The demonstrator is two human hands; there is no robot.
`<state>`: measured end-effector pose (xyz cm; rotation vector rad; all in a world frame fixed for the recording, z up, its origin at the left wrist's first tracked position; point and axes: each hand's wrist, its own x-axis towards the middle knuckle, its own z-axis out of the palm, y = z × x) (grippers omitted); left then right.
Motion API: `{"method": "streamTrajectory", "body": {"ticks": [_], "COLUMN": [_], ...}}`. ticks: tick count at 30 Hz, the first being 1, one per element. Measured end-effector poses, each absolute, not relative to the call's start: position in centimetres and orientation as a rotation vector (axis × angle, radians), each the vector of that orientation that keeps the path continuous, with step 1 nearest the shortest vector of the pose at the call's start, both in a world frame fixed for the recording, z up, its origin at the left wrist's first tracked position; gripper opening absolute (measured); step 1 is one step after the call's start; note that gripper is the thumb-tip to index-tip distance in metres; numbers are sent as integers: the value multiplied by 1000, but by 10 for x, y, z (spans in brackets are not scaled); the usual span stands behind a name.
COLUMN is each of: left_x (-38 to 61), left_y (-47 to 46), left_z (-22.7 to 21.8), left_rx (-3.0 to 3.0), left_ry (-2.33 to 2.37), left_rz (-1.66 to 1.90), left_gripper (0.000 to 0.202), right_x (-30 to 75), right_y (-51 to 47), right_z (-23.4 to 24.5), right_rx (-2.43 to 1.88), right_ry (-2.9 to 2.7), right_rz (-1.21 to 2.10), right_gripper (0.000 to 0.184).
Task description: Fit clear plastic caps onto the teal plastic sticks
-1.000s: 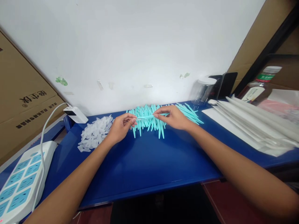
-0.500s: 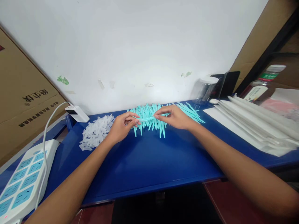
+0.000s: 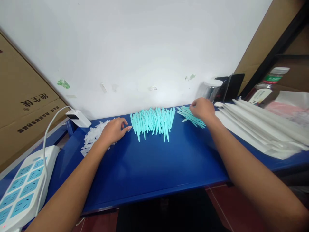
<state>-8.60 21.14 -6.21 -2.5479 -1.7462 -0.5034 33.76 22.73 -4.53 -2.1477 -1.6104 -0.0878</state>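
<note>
My left hand hovers at the right side of a pile of translucent white pieces. Its thumb and forefinger are pinched together, with a small pale piece just showing at their tips. At the right, my right hand reaches down over a smaller heap of slim turquoise tapered sticks. Its fingers are closed at the upper end of those sticks, and the hand partly hides what they grip. Between the hands lies a larger row of turquoise sticks, touched by neither hand.
A white power strip and a white device with a cable stand left on the blue table. At the right are a clear jar with a white lid, flat white packets and a bottle. A white wall rises behind.
Both hands held a turquoise stick between them over the middle row. They have parted: the left moved left towards the white pieces, the right moved right onto the smaller heap.
</note>
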Motion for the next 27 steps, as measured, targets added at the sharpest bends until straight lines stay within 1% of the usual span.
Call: {"method": "streamTrajectory", "body": {"ticks": [2,4,9,13,20,22,25,27], "left_x": [-85,-80,-74,-77,-66,-61,-52,-47], "left_y": [212,210,207,209,202,200,198,196], "left_z": [-66,-68,-71,-67,-55,-55,-56,-56], "left_rx": [-2579,-2605,-2626,-2615,-2527,-2585,-2722,-2777], "left_ry": [-1739,-1722,-1741,-1771,-1751,-1803,-1911,-1965], "left_rz": [-486,-472,-420,-509,-996,-1240,-1661,-1855], "left_gripper": [30,28,22,20,26,28,38,42], "right_x": [339,332,297,281,286,289,291,293], "right_y": [229,228,225,225,224,222,217,214], "right_z": [-49,-53,-68,-77,-71,-65,-54,-47], "right_rx": [-2199,-2121,-1950,-1975,-2106,-2109,-2077,-2001], "right_ry": [-1665,-1721,-1821,-1928,-2009,-2027,-1988,-1971], "right_rz": [-149,-191,83,86,201,198,147,238], "right_gripper": [23,25,28,26,25,26,32,34]}}
